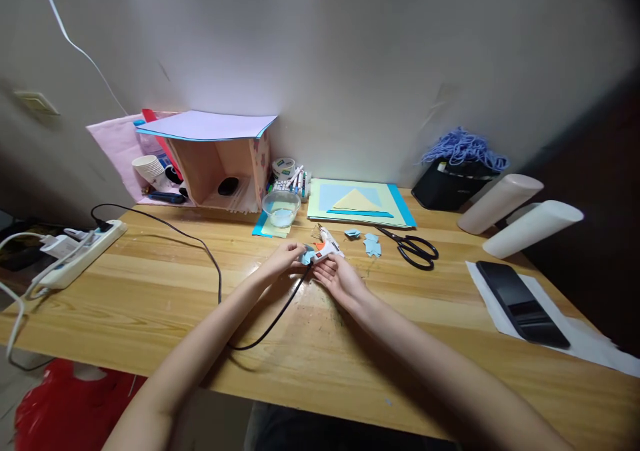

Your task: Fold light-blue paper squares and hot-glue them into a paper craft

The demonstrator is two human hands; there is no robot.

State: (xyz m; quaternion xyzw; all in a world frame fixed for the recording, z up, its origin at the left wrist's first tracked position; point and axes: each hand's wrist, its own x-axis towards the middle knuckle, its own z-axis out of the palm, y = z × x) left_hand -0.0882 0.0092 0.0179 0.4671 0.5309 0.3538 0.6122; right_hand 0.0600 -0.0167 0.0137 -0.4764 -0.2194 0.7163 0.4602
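My left hand (289,254) pinches a small light blue paper piece (307,256) between thumb and fingertips. Just to its right is a white hot glue gun (329,243) with orange parts, its nozzle pointing away from me. Palm up, my right hand (341,276) lies against the near side of the gun's handle, fingers stretched out and no firm grip showing. A black cord (280,316) runs from the handle toward me. More light blue paper cutouts (372,245) lie on the wooden table (425,331), and black-handled scissors (414,248) rest beyond them.
A clear bowl (281,206) stands beside an open box (260,168) with a lilac paper top. Coloured sheets (320,201) are stacked by the wall. White rolls (500,202), a phone (523,303) and a black container (440,188) of blue yarn occupy the right; a power strip (80,254) the left.
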